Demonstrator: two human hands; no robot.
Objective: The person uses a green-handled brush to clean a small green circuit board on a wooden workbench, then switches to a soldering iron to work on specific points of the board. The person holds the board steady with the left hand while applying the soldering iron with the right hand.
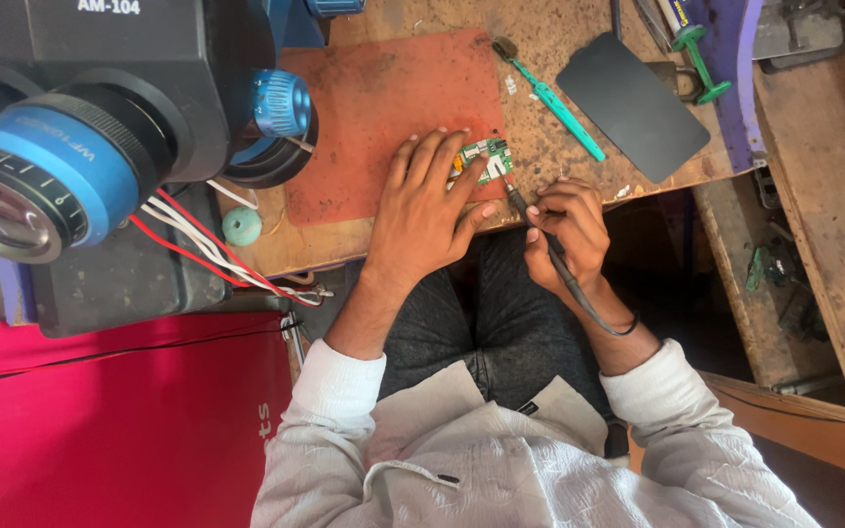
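Note:
A small green circuit board (488, 159) lies at the right edge of a red work mat (383, 108) on the wooden bench. My left hand (425, 210) presses flat on the mat, its fingertips pinning the board's left side. My right hand (567, 227) grips a black pen-shaped soldering iron (540, 235) like a pencil. The iron's tip touches the board's lower right corner, and its black cord runs down along my wrist.
A black and blue microscope (100, 108) fills the upper left, with red and white wires (198, 240) under it. A teal-handled tool (555, 103), a dark flat slab (633, 103) and green-handled tools (701, 59) lie behind the board. A red box (119, 420) sits lower left.

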